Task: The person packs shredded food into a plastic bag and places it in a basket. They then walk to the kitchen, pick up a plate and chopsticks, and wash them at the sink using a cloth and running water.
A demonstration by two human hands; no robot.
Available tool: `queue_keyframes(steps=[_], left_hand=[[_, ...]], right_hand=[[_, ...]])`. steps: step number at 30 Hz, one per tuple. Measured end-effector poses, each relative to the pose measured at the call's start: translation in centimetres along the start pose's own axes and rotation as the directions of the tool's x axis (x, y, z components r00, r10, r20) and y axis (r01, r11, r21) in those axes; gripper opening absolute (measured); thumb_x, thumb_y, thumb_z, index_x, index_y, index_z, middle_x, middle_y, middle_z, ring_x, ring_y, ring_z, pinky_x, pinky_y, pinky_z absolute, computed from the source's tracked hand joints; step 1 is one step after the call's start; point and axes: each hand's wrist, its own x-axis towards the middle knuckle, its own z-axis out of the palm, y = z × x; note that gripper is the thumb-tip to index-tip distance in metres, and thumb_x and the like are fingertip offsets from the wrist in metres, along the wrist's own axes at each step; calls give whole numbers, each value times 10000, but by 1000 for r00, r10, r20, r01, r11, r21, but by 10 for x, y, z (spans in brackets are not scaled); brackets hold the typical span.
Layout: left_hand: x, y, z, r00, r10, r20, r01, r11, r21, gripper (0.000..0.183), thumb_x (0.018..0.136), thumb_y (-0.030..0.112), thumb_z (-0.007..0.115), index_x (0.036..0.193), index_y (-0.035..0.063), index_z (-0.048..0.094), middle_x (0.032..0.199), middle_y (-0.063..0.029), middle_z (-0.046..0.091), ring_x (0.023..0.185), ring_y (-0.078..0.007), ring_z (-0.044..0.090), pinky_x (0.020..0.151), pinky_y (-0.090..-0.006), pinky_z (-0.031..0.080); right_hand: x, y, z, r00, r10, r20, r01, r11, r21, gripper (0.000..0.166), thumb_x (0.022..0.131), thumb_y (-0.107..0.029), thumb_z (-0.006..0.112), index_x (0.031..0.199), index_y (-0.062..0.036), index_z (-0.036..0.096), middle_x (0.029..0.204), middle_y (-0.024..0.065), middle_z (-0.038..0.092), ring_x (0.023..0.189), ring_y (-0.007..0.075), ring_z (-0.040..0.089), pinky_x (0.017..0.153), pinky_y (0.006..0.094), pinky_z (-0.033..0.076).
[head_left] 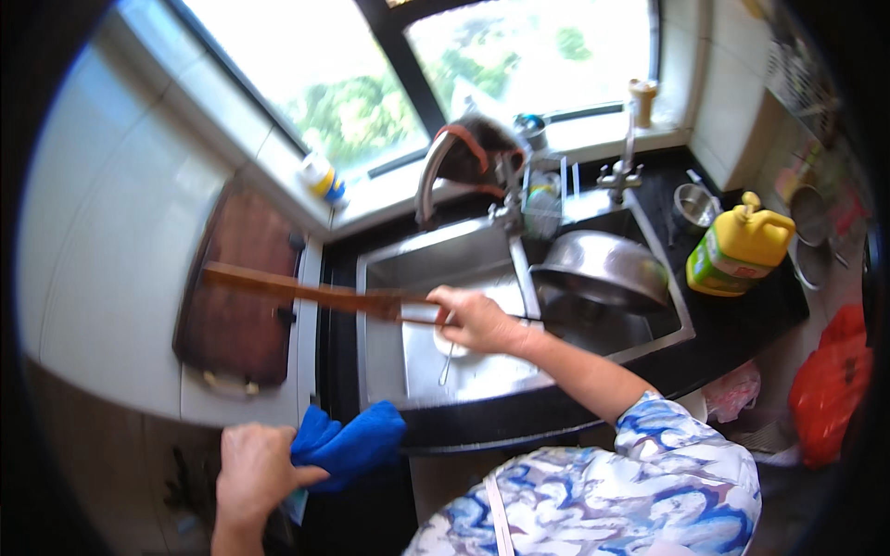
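My right hand (476, 320) is closed around a long brown wooden utensil (299, 288), held above the left sink basin (386, 379). The utensil is blurred and its far end points left, across a dark wooden cutting board (240, 306) that leans against the wall. Under my right hand, a white bowl (452, 345) and a metal spoon (445, 372) are partly hidden in the basin. At the lower left, my left hand (257, 465) grips a bright blue cloth (351, 441) near the counter's front corner.
A steel basin (598, 267) rests tilted over the right sink basin. Behind the sink stand a curved faucet (430, 177) and a second tap (619, 174). To the right are a yellow jug (740, 243), a metal cup (695, 206) and a hanging red plastic bag (834, 389).
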Motion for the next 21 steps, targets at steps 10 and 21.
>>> queue_keyframes(steps=[10, 21], left_hand=[[-63, -95, 99, 884, -455, -105, 318, 751, -579, 226, 514, 166, 743, 656, 12, 660, 668, -98, 573, 634, -249, 566, 572, -339, 429], [-40, -101, 218, 808, -548, 217, 583, 688, -432, 300, 577, 294, 769, 734, 48, 703, 848, -129, 654, 833, -286, 621, 741, -378, 488]], right_hand=[[-12, 28, 10, 980, 174, 96, -156, 974, -165, 261, 782, -84, 601, 1021, -18, 520, 815, 132, 651, 758, 248, 648, 724, 347, 522], [13, 43, 48, 974, 74, 215, 51, 852, -522, 306, 746, -66, 635, 1024, -60, 507, 862, 125, 592, 820, 288, 607, 739, 381, 504]])
